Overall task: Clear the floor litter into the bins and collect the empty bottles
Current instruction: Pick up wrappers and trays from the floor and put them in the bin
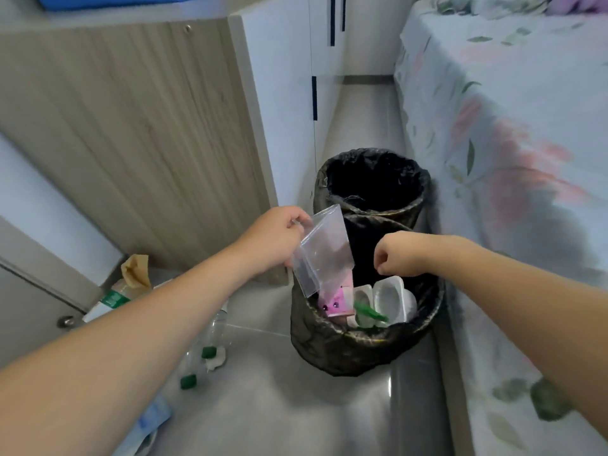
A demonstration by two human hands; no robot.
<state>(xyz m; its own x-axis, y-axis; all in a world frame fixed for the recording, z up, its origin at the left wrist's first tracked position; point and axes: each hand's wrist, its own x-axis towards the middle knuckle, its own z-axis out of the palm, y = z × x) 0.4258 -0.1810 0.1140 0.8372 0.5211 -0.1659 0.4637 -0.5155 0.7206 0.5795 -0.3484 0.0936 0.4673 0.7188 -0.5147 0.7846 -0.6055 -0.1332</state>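
My left hand (279,236) pinches a clear plastic bag (324,250) by its top corner, thumb and fingers closed on the film, and the bag hangs over the near bin (329,343), its lower edge just inside the rim. My right hand (399,255) hovers over the same bin, curled loosely shut; I can't see anything in it. The bag looks empty and almost weightless, thin and slick, so I judge a light pinch at the edge is enough, though it may drift or cling to my fingers when I let go rather than drop cleanly. The near bin already holds white plastic tubs (391,299), a pink carton (335,302) and something green. The far bin (373,182) behind it, touching it, looks empty. To my left on the floor (286,416) lie clear bottles (217,327) with green caps (188,381), partly hidden by my arm, beside a torn brown paper bag (136,269). The bottles should be light, stiff and a bit slippery, prone to rolling; I'd take each around the neck or the middle.
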